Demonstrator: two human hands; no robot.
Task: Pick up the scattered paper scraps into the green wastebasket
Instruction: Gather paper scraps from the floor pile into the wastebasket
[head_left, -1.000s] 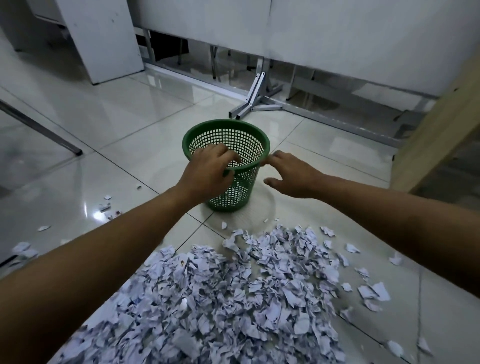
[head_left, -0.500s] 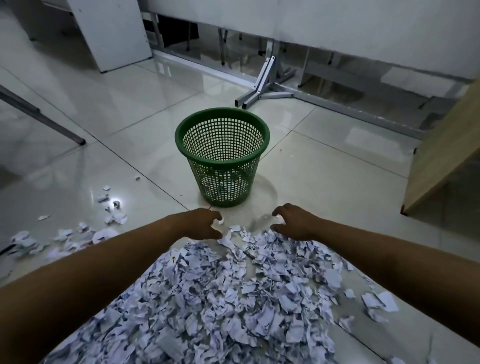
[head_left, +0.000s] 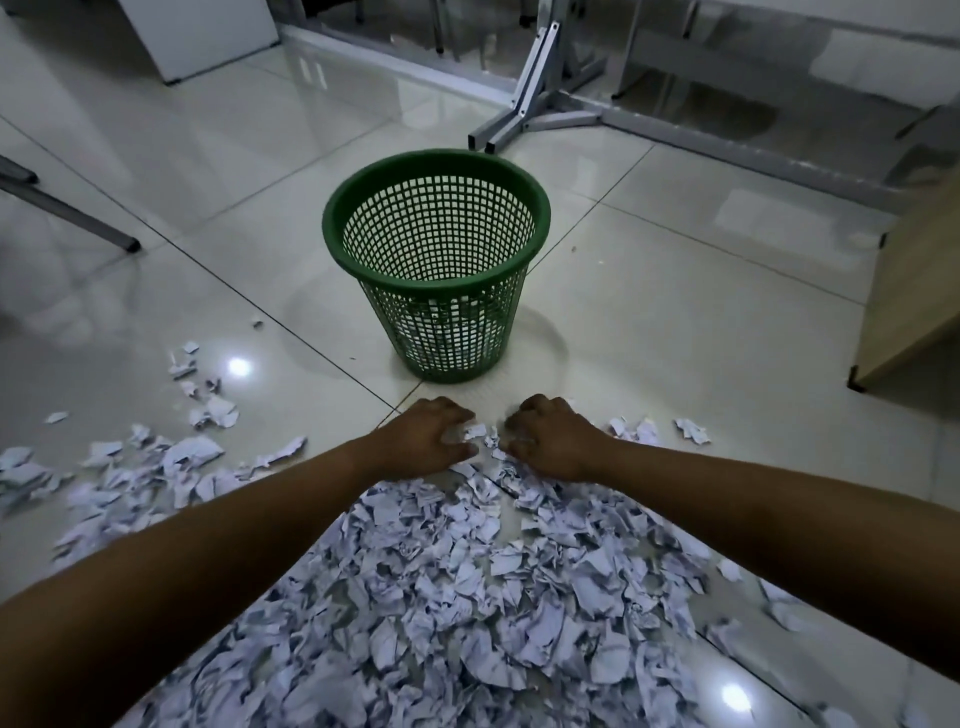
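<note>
two hands work the far edge of the paper scraps (head_left: 467, 582) on the floor (head_left: 675, 322), near the green wastebasket (head_left: 436, 260). left hand (head_left: 423, 439) and right hand (head_left: 553, 436) curl, fingers bunching scraps between them — a gather step, likely. next: close, lift, carry over the rim. how firmly either grip holds is hidden under the knuckles — cannot tell.
</note>
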